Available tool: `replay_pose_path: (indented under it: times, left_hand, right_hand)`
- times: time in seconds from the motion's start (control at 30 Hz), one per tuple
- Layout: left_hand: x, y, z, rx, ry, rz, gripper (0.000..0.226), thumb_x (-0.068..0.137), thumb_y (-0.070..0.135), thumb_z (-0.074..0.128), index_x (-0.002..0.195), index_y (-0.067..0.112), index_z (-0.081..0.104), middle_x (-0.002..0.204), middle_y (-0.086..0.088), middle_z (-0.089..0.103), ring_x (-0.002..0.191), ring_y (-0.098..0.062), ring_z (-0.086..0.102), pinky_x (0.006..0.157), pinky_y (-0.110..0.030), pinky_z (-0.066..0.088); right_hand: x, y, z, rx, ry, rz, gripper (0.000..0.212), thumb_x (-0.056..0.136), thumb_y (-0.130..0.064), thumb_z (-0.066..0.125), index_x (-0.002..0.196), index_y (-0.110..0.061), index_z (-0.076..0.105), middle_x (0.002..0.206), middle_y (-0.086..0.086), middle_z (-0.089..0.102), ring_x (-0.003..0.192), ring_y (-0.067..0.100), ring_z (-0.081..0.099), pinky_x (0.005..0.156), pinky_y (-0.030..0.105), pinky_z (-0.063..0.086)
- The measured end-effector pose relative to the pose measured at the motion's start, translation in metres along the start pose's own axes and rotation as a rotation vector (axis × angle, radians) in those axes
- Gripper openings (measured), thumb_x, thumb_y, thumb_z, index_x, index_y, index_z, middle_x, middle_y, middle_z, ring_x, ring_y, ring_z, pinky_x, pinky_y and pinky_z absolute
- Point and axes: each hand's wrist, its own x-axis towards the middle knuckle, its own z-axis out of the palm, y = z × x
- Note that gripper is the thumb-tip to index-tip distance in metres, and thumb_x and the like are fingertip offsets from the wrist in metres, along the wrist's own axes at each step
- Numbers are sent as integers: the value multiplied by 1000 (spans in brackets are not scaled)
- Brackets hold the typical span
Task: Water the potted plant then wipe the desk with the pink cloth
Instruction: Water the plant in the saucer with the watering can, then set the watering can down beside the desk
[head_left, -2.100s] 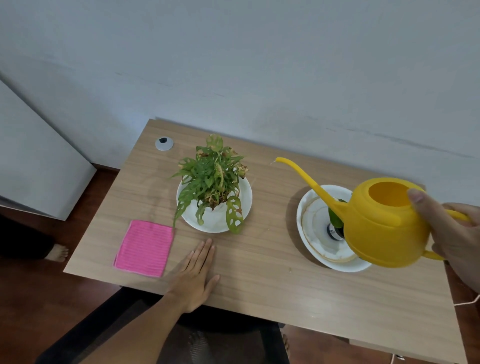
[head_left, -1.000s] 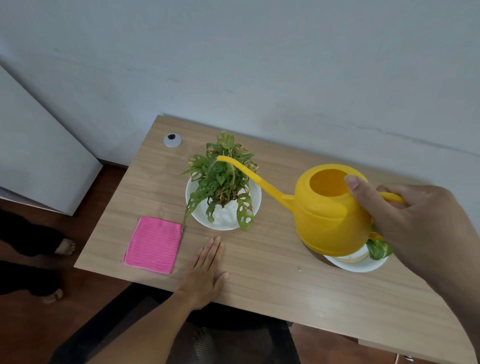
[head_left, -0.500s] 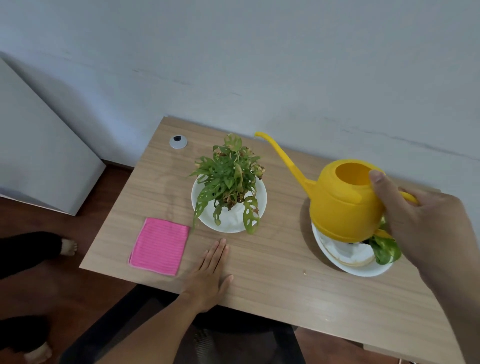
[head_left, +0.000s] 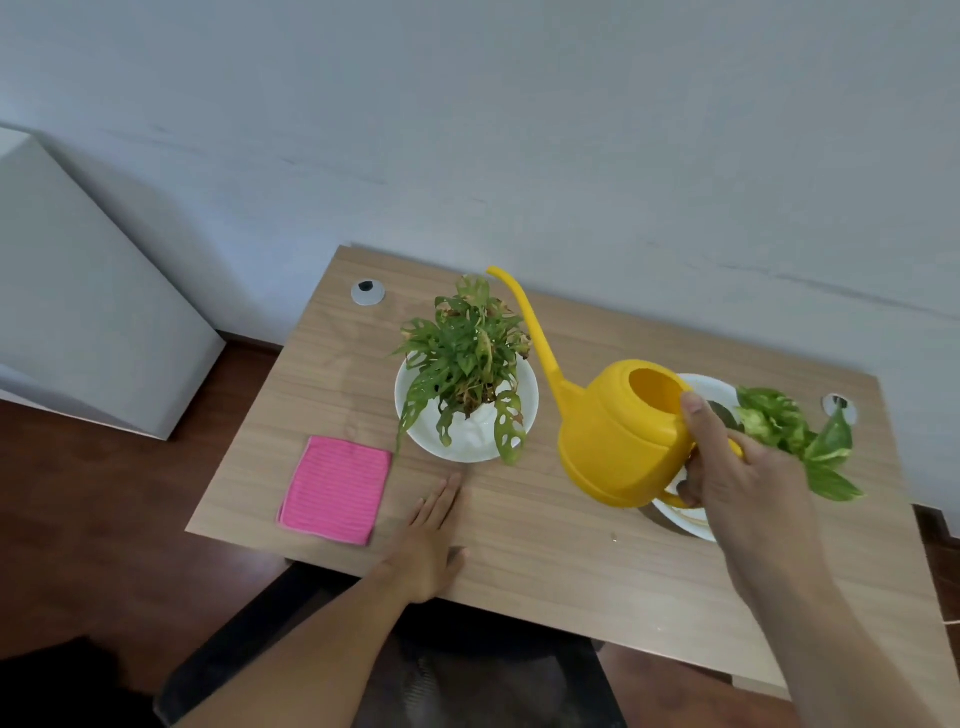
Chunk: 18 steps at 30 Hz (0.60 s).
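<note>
Since half a second ago you have swung the yellow watering can (head_left: 618, 439) leftward off the second plate, and its spout now rises just behind the potted plant (head_left: 467, 364), tip up, not over the leaves. Your right hand (head_left: 737, 467) is wrapped around the can's handle, thumb resting on the rim of the opening. Your left hand (head_left: 431, 540) lies flat on the tabletop (head_left: 571, 561), fingers spread slightly, just beside the one pink cloth (head_left: 335, 488), which sits folded square near the front left edge.

You have two plants: the potted plant standing in its white dish (head_left: 415, 410) at mid-tabletop, and a second leafy plant (head_left: 795, 441) at the right on a white plate (head_left: 680, 514), partly hidden by your hand. Two round cable grommets (head_left: 368, 292) sit in the back corners.
</note>
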Motion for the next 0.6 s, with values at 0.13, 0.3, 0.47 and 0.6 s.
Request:
replay_pose_path:
  times: [0.13,0.3,0.47,0.6]
  left_hand:
    - [-7,12,-28,-120,-26,-25,85,114,34,47,177,10,-6,184,-3,-26,174,-21,-8,141,-38,12]
    - [-18,41,-65,-279,25,-31,64,112,45,46,169,15,38,174,-12,42,155,-33,51,126,-43,45]
    - [-32,103,-109,-424,189,133,54,115,39,52,165,20,47,170,4,50,159,-15,44,132,-34,35]
    - [-40,158,-126,-550,235,268,59,108,34,62,164,30,46,165,19,51,154,3,45,127,-37,44]
  right_hand:
    - [-14,20,-1,130,1,48,84,99,-63,68,69,12,47,59,25,45,66,24,48,68,37,43]
    - [-29,39,-10,186,34,94,66,106,-60,65,63,-14,44,50,-7,44,58,17,42,72,48,46]
    - [-36,66,-25,184,14,127,85,103,-74,60,74,5,53,59,0,55,71,25,53,76,55,57]
    - [-45,82,-44,213,40,106,80,107,-72,57,75,2,61,63,13,59,71,23,57,76,43,51]
